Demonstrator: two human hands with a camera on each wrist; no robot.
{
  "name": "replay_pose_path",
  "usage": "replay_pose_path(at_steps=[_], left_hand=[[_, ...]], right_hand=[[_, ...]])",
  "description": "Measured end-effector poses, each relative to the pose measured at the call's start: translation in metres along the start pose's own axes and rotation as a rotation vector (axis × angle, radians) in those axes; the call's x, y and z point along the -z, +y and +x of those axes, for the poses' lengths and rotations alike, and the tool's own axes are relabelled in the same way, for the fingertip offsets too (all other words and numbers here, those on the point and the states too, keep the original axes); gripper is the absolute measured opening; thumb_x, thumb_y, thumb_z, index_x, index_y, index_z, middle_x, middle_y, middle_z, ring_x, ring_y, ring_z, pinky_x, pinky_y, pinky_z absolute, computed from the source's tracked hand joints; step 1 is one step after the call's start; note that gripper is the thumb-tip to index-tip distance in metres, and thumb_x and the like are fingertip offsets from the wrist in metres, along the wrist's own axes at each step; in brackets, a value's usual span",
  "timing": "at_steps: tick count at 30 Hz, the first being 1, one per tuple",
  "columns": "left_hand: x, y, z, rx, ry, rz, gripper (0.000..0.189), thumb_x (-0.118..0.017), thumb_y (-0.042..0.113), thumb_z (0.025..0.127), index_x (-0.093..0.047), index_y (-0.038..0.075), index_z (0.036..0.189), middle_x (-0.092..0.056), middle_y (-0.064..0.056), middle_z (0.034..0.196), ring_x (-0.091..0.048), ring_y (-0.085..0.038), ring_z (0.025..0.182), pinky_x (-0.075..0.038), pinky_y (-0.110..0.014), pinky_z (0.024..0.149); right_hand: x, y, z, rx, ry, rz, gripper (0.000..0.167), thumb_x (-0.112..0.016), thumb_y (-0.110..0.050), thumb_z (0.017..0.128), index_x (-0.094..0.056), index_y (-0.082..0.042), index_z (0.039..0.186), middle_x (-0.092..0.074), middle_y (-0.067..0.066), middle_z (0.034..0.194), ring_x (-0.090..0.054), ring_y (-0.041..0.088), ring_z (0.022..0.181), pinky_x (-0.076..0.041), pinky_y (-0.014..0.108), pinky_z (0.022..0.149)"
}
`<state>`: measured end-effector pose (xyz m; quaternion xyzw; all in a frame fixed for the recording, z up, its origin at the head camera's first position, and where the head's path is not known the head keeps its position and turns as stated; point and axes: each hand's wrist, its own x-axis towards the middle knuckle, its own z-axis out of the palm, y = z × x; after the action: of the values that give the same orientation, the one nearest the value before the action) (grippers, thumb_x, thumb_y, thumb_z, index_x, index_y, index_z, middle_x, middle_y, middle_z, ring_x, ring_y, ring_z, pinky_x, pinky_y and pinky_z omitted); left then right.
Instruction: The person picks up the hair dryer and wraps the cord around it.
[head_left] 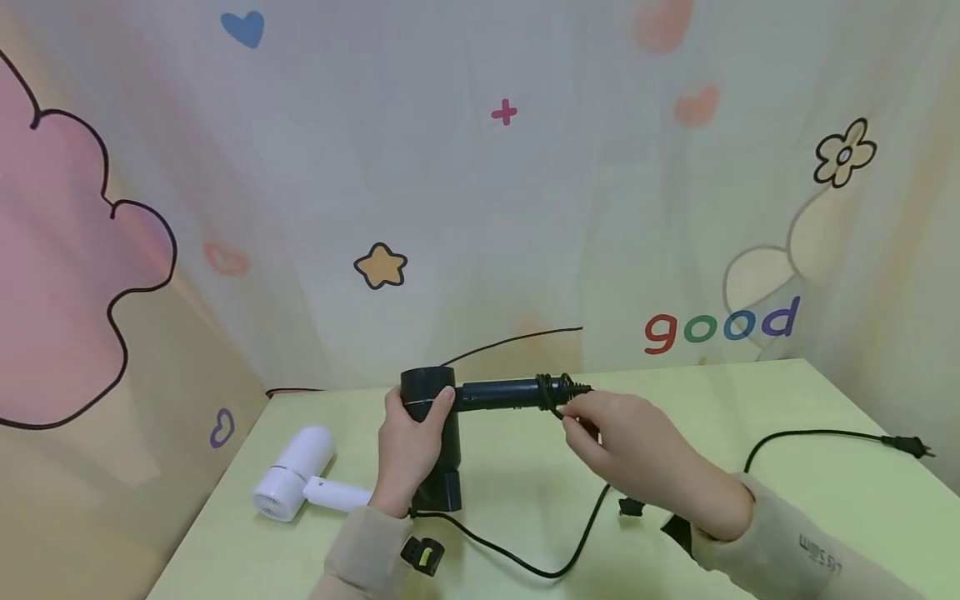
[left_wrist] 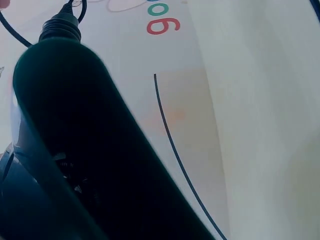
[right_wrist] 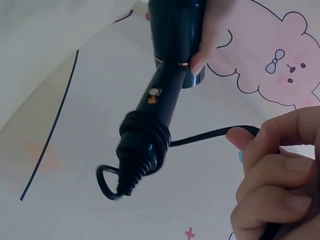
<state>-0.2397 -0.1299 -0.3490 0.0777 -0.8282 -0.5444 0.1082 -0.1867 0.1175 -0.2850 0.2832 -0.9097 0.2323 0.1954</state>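
My left hand [head_left: 412,454] grips the barrel of a black hair dryer [head_left: 438,446], thumb toward me, with the dryer's handle [head_left: 497,394] pointing right. Several turns of its black cord [head_left: 546,392] are wound round the handle's end. Beside that end, my right hand [head_left: 630,437] pinches the cord. In the right wrist view, the cord [right_wrist: 200,136] runs taut from the coil to the fingertips of the right hand [right_wrist: 280,175]. The dark handle [left_wrist: 95,135] fills much of the left wrist view, which does not show the left hand's grip.
A white hair dryer [head_left: 294,475] lies at the table's left, its handle end hidden behind my left wrist. The loose cord [head_left: 543,575] loops across the light green table [head_left: 525,467]. Its plug [head_left: 906,446] lies at the right. A printed curtain [head_left: 480,208] hangs behind.
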Motion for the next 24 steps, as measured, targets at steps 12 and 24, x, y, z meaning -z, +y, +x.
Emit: replay_pose_path(at_steps=[12,24], left_hand=[[0.005,0.008,0.001,0.011,0.033,-0.085,0.089,-0.055,0.067,0.082,-0.028,0.008,0.142,-0.056,-0.017,0.116,-0.06,-0.026,0.092,-0.052,-0.034,0.07],[0.018,0.022,0.005,0.021,0.015,-0.168,0.088,-0.055,0.065,0.083,-0.027,0.006,0.142,-0.051,-0.017,0.119,-0.059,-0.028,0.095,-0.052,-0.035,0.074]], right_hand=[[-0.016,-0.005,-0.019,0.029,-0.031,-0.075,0.032,-0.056,-0.007,0.088,-0.067,-0.01,0.118,-0.048,-0.014,0.066,-0.026,-0.002,0.048,-0.027,0.015,0.043],[-0.026,0.008,-0.019,-0.104,-0.214,0.174,0.047,-0.043,-0.009,0.099,-0.04,-0.021,0.144,-0.051,-0.011,0.075,-0.029,0.001,0.052,-0.034,0.019,0.053]])
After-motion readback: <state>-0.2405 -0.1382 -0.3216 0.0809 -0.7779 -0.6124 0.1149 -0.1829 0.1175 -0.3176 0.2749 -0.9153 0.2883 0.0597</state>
